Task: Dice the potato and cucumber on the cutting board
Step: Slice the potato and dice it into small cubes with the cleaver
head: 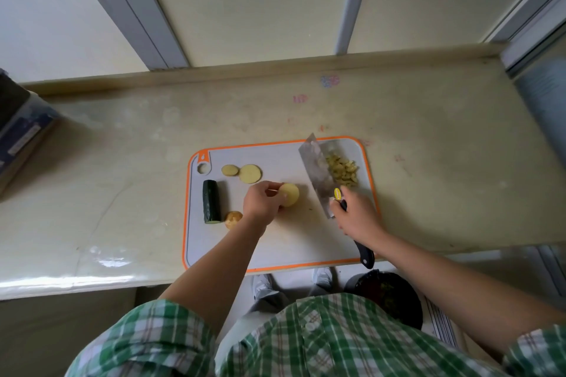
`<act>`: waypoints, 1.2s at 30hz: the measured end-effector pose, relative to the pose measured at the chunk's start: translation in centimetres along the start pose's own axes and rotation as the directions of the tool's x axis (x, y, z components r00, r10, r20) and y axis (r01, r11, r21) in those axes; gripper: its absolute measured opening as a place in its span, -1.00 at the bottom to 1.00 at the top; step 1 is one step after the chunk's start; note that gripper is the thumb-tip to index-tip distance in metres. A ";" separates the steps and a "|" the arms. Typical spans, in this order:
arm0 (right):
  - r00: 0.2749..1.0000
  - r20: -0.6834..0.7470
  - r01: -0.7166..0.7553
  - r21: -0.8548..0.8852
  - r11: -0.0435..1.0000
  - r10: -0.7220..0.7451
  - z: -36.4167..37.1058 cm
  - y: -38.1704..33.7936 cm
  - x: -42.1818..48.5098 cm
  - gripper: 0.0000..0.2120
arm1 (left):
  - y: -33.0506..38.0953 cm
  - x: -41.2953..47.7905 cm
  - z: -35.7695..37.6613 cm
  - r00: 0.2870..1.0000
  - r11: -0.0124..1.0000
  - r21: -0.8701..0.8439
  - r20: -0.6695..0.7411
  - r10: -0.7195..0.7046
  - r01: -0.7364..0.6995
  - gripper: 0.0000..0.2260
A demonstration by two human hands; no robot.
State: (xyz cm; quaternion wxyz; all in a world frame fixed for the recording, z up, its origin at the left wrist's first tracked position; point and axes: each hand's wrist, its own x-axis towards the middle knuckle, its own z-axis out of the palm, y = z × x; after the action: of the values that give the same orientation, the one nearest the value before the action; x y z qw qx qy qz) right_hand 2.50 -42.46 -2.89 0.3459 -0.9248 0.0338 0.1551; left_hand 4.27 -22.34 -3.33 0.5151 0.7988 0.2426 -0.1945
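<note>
Pale, glossy counter (428, 162) runs across the middle of the head view, with cream wall panels and grey strips above it. A dark box (18, 131) sits at the left edge of the frame.

Near the counter's front edge, at centre frame, lies a grey cutting board (294, 242) with an orange rim. On the board's left part a dark green cucumber piece (212, 206) lies lengthwise, uncut apart from its flat ends. Just right of its lower end rests a small potato end (233, 219) with skin on. Above these, two round potato slices (250, 173) lie flat, their edges overlapping.

The person's left grip (262, 202) is curled around a potato chunk (290, 194) at the board's middle, with the pale cut face turned to the right. The right grip (356, 217) is wrapped round the black handle of a cleaver (315, 171). Its broad blade slants toward the upper part of the board, right of the potato chunk and apart from it. A heap of diced potato (341, 173) lies against the blade's right side, in the board's upper right corner.

Along the bottom of the frame are a green checked shirt (321, 337), two light shoes (263, 286) on the floor and a black bin (395, 297) under the right forearm.
</note>
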 end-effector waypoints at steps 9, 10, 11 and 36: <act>0.998 0.050 -0.024 -0.012 1.000 0.024 0.5 -0.1 -0.3 -0.84 | -0.4 -0.2 0.6 0.977 0.981 0.158 -0.195 -0.084 0.115 -0.82; 0.999 0.024 -0.034 -0.010 0.999 0.034 0.3 -0.1 -0.2 -0.83 | -0.3 -0.3 0.4 0.978 0.971 0.204 -0.192 -0.086 0.126 -0.81; 0.999 0.004 -0.039 -0.012 0.999 0.039 0.1 -0.2 -0.2 -0.81 | -0.2 -0.4 0.3 0.980 0.958 0.259 -0.183 -0.079 0.125 -0.79; 0.967 0.141 0.232 -0.156 0.960 -0.211 0.0 -1.1 -0.2 -0.40 | 4.6 -1.8 3.0 0.998 0.975 -0.218 0.027 0.052 -0.045 -0.65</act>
State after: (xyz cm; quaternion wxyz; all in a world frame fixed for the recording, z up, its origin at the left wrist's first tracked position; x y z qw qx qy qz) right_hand 2.53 -41.61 -2.17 0.2819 -0.9376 -0.1050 0.1745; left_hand 5.30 -27.05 -0.18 0.6077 0.7400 0.2348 -0.1670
